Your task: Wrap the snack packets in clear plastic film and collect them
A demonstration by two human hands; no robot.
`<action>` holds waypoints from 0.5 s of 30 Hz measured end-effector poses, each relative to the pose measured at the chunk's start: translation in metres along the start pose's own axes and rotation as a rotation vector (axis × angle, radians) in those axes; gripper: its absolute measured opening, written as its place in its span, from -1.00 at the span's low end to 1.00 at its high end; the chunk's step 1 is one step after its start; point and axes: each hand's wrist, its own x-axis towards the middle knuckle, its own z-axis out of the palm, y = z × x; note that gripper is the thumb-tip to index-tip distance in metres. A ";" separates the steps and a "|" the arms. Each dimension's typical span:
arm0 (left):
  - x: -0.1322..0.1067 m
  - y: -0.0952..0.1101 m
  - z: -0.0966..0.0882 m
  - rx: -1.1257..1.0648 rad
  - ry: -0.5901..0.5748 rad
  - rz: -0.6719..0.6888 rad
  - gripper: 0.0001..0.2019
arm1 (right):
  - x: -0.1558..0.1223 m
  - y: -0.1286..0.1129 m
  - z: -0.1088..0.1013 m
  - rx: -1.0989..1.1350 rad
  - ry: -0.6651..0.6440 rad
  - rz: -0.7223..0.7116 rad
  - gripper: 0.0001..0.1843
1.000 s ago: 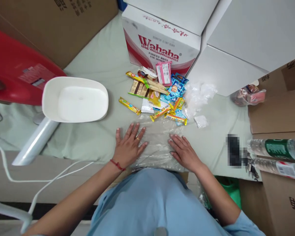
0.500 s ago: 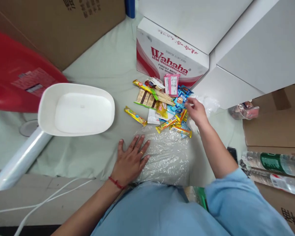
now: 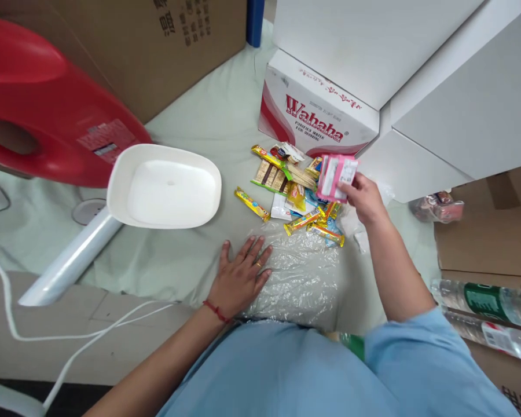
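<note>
Between the thumb and fingers of my right hand point(image 3: 367, 200) is a pink snack packet point(image 3: 335, 176) with a white label, held just above a heap of wrapped snacks. In that heap lie a clear pack of brown-and-cream bars point(image 3: 270, 177), a yellow pouch point(image 3: 296, 197) and several yellow stick packs point(image 3: 304, 221). One yellow stick pack point(image 3: 252, 204) rests apart on the left. My left hand point(image 3: 239, 278) lies flat with fingers spread, at the edge of a clear plastic bag point(image 3: 301, 275) on the green cloth. To its upper left stands a bare white plastic tub point(image 3: 165, 217).
A Wahaha water carton point(image 3: 316, 119) stands behind the snacks, against white cabinets point(image 3: 464, 110). On the left are a red jug point(image 3: 65, 116), a plastic film roll point(image 3: 72, 260) and white cables point(image 3: 61, 337). Plastic bottles point(image 3: 488, 301) lie at the right.
My right hand has taken hold of the pink packet and lifted it off the heap toward the right. My left hand stays flat. The whole view has shifted slightly.
</note>
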 end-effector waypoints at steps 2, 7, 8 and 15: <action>0.000 0.000 0.001 -0.003 -0.004 -0.007 -0.49 | -0.046 -0.011 -0.016 0.027 -0.310 0.069 -0.47; -0.001 0.000 0.005 0.016 0.011 -0.009 -0.48 | -0.117 -0.018 0.010 -0.222 -1.095 -0.019 -0.80; -0.001 0.001 0.006 0.020 0.015 -0.014 -0.48 | -0.123 -0.017 0.021 -0.307 -1.145 -0.055 -0.82; 0.001 0.004 0.006 0.029 -0.007 -0.031 -0.46 | -0.161 -0.020 0.058 -0.739 -0.659 -0.128 -0.42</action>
